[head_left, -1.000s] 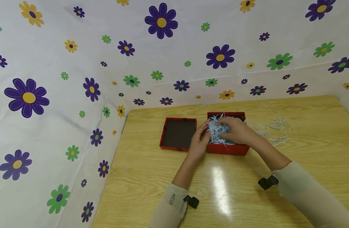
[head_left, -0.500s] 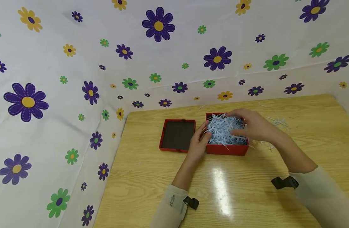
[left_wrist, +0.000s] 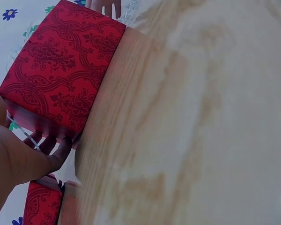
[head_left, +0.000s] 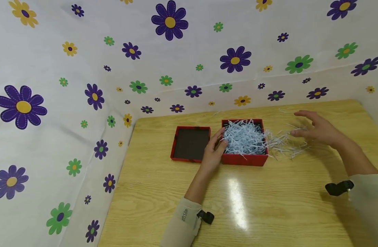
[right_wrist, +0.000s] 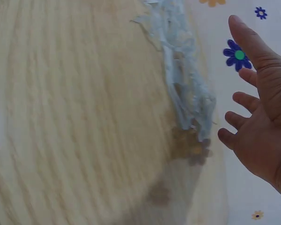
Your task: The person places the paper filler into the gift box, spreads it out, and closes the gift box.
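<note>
A red box [head_left: 245, 160] with a dark damask pattern stands on the table, heaped with pale blue shredded paper [head_left: 243, 137]. My left hand [head_left: 212, 156] holds its left wall, the thumb at the rim. In the left wrist view, the fingers [left_wrist: 61, 152] of that hand lie along the side of the box. To the right of the box, my right hand [head_left: 321, 132] hovers over loose paper shreds [head_left: 282, 144] with fingers spread and nothing held. The right wrist view has some of those shreds [right_wrist: 178, 61] below the hand.
Left of the box lies its red lid [head_left: 191, 143], dark inside turned up, partly behind my left hand. A flower-printed white cloth [head_left: 176, 61] hangs behind and left of the wooden table [head_left: 151, 199]. Stray shreds lie near the back edge.
My right hand has moved from over the paper in the box out to the loose shreds on the right, uncovering the filled box. The left hand stays at the box's left side.
</note>
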`<state>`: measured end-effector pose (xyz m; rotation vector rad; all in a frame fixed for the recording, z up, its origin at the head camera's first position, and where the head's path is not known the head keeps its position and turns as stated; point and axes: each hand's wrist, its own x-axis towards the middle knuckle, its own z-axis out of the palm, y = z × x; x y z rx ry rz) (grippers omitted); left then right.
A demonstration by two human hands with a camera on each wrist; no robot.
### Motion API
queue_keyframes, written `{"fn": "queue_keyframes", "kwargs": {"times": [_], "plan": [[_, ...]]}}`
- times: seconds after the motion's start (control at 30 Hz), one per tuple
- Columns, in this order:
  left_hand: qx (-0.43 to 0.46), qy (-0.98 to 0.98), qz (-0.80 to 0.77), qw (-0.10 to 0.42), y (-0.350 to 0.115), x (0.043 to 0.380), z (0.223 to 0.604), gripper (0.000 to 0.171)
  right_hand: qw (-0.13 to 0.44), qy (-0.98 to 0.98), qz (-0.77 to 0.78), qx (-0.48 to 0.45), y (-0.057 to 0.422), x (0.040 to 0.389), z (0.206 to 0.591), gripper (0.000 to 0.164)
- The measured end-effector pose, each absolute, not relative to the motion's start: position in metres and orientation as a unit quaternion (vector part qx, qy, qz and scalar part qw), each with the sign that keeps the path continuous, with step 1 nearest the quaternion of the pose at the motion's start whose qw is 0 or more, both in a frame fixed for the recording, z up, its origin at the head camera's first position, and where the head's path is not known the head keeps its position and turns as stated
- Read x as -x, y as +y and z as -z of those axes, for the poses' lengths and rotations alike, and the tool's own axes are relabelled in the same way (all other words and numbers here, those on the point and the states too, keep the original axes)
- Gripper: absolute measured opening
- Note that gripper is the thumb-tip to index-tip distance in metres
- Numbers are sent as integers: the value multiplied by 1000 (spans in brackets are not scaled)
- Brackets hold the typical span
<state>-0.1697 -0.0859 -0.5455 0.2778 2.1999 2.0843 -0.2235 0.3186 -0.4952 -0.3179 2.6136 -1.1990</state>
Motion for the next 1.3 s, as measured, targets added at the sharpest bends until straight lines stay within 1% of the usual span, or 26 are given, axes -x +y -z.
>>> {"fn": "queue_keyframes", "kwargs": {"times": [0.07,0.13,0.2,0.3,0.47,0.53,0.6,0.7,0.8,0.9,1.03,1.17,1.3], "plan": [[-95,723,-683,48,-86,171,545,51,134,897,408,105,317,226,504,95],[-98,722,-683,47,-86,172,546,51,138,896,409,106,312,227,512,99],[-97,725,-681,45,-86,171,546,52,140,895,408,114,305,225,518,99],[-95,726,-680,44,-86,170,546,52,131,892,406,148,294,218,524,93],[-89,724,-682,46,-86,169,544,52,111,887,396,208,284,202,528,79],[-88,724,-682,45,-86,169,543,51,93,893,380,223,282,197,530,70],[-88,725,-682,44,-86,169,543,51,62,900,357,244,281,194,532,58],[-91,727,-680,43,-86,170,543,52,-3,910,317,267,281,191,537,40],[-94,728,-678,46,-86,169,544,52,-42,912,299,279,280,190,541,31],[-98,727,-678,46,-86,168,544,53,-60,908,307,279,277,188,541,28],[-99,726,-679,44,-85,168,544,53,-53,898,349,263,269,184,534,29],[-95,724,-682,41,-85,168,543,52,-48,884,389,254,259,183,519,30],[-94,725,-681,41,-85,168,543,51,-75,874,408,254,252,186,500,31]]}}
